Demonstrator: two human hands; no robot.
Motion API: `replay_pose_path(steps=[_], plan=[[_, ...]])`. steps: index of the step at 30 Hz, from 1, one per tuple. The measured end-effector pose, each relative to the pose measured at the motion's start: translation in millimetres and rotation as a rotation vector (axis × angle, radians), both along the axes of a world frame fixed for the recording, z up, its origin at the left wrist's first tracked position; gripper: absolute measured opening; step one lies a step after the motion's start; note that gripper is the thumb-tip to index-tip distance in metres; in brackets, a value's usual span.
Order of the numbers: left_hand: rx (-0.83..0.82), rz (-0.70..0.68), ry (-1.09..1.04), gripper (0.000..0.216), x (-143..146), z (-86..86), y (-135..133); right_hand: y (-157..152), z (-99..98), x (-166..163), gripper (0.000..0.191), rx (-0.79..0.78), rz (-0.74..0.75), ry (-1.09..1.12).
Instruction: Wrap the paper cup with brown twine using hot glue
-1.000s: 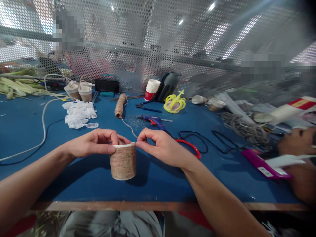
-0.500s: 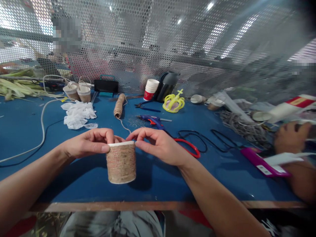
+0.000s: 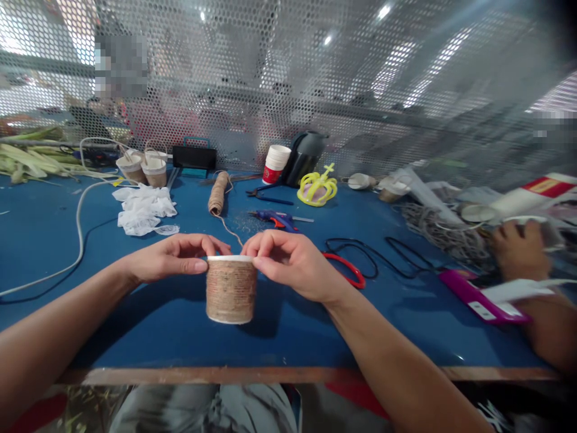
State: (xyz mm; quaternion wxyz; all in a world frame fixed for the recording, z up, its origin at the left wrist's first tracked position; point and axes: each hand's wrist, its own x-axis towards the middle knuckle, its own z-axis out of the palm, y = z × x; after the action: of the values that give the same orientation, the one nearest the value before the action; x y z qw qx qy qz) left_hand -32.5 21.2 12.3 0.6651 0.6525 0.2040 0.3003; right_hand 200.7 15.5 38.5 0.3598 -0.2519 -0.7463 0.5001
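Note:
A paper cup wrapped in brown twine (image 3: 231, 290) is held above the blue table (image 3: 279, 337) near its front edge. My left hand (image 3: 174, 257) pinches the cup's white rim on the left. My right hand (image 3: 288, 262) pinches the rim on the right, with the twine strand (image 3: 229, 229) running from under its fingers back to a twine spool (image 3: 217, 193) lying farther away. Both hands are closed on the cup.
A blue glue gun (image 3: 279, 219), pliers (image 3: 264, 193), red-handled scissors (image 3: 345, 269) and black cable (image 3: 383, 255) lie behind my right hand. White crumpled paper (image 3: 143, 208), twine-wrapped cups (image 3: 145, 169), a stack of cups (image 3: 276, 163), a yellow crown (image 3: 317, 187) and a perforated screen (image 3: 288, 78) stand farther back. Another person's hand (image 3: 518, 249) works at the right.
The cup has shifted slightly right and been turned between my fingers. My right hand moved closer over the rim. The other person's hand at the right rose toward a white object.

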Motion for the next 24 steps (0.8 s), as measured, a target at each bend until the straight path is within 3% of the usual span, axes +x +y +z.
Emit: replay_pose_path(steps=[5, 10, 16, 24], plan=[[0.206, 0.003, 0.212, 0.018, 3.2, 0.4, 0.4, -1.0, -1.0, -1.3, 0.015, 0.068, -0.015, -0.101], [0.415, 0.126, 0.328, 0.021, 16.0, -5.3, -7.2, -4.9, -2.8, -8.6, 0.015, 0.237, -0.046, -0.308], [0.427, 0.268, 0.32, 0.014, 27.7, -6.9, -14.9, -6.6, -3.9, -14.4, 0.015, 0.384, -0.068, -0.383], [0.348, 0.229, 0.282, 0.015, 26.1, -5.9, -13.8, -4.0, -3.7, -10.7, 0.014, 0.3, -0.065, -0.364]])
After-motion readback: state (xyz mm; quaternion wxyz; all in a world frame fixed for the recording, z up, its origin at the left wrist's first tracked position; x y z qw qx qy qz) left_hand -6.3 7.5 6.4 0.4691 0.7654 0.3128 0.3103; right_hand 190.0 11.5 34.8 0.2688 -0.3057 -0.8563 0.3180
